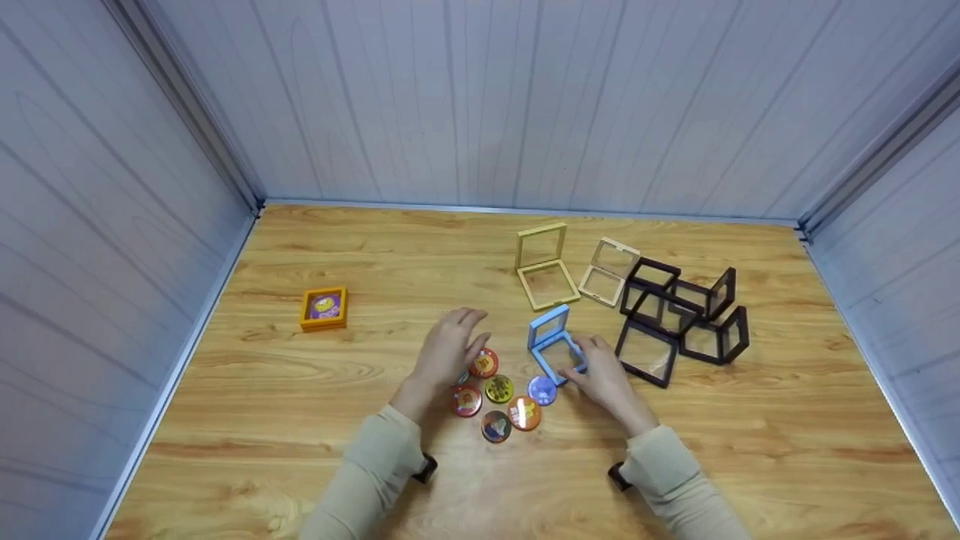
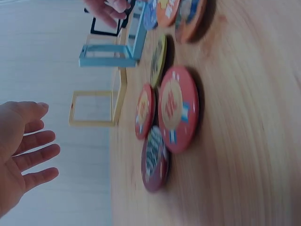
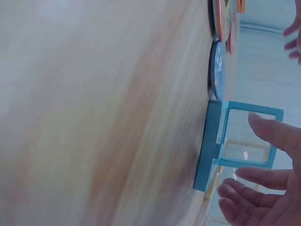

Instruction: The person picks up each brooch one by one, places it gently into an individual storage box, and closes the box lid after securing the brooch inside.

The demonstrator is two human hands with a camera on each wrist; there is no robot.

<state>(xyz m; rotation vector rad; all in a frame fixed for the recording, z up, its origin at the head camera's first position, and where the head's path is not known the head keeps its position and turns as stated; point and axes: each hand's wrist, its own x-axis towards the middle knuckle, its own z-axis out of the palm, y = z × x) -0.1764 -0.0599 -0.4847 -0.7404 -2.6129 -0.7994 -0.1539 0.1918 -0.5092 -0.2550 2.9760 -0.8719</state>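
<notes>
1. While seven round badges (image 1: 499, 389) lie on the desk (image 1: 225, 420), the left hand (image 1: 444, 349) hovers near them, fingers (image 2: 37, 157) loosely extended.
2. One blue frame (image 1: 550, 340) stands open beside the right hand (image 1: 604, 373), whose fingers (image 3: 263, 177) are parted.

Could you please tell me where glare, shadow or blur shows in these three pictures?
Head view: white glare on the orange badge; left wrist view: a soft shadow along the right side of the largest-looking red badge; right wrist view: blurred grain on the wooden tabletop, with a pale sheen toward the upper left.
</notes>
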